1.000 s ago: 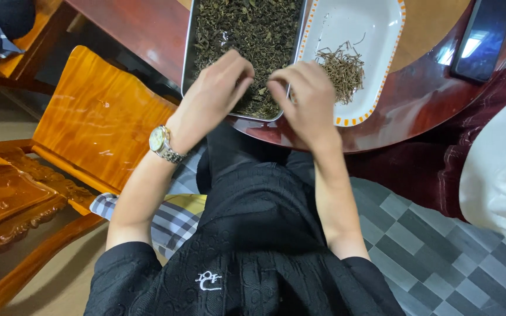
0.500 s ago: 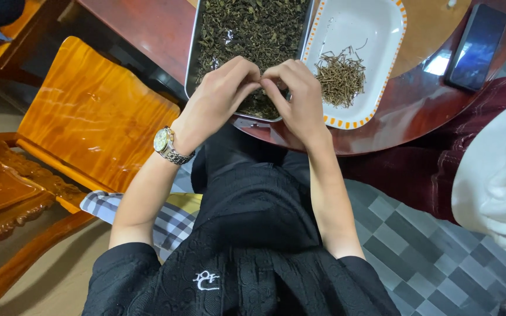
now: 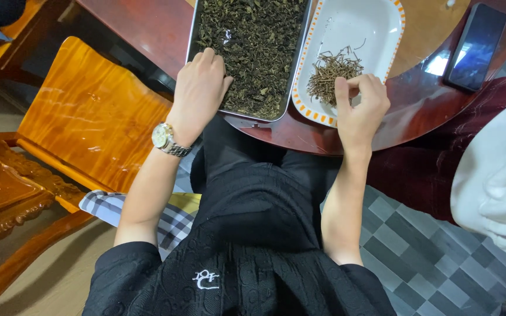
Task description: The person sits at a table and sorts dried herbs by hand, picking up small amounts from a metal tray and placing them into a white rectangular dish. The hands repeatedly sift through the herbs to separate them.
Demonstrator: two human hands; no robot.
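Now the left hand (image 3: 199, 93) rests on the near left corner of the rectangular metal tray (image 3: 193, 29) heaped with dark green dried leaves (image 3: 253, 47); its fingers (image 3: 207, 57) are curled loosely, lying on the leaves and the tray's rim, and I cannot tell whether they pinch anything. A silver wristwatch (image 3: 164, 139) sits on that wrist. Over on the other side, the right hand (image 3: 361, 108) hovers at the near edge of the white oblong dish with an orange dotted border (image 3: 376, 26), fingers (image 3: 342, 90) drawn together at the tips right beside the small pile of thin brown stems (image 3: 332, 73); whether a stem is caught between them is too small to make out. The tray and the dish lie side by side, touching, on the round dark red glossy tabletop (image 3: 147, 23). A black smartphone (image 3: 475, 47) lies further right on the tabletop, well apart from both hands. An orange wooden chair (image 3: 89, 117) stands to the left, and someone in a white garment (image 3: 493, 175) sits at the right edge.
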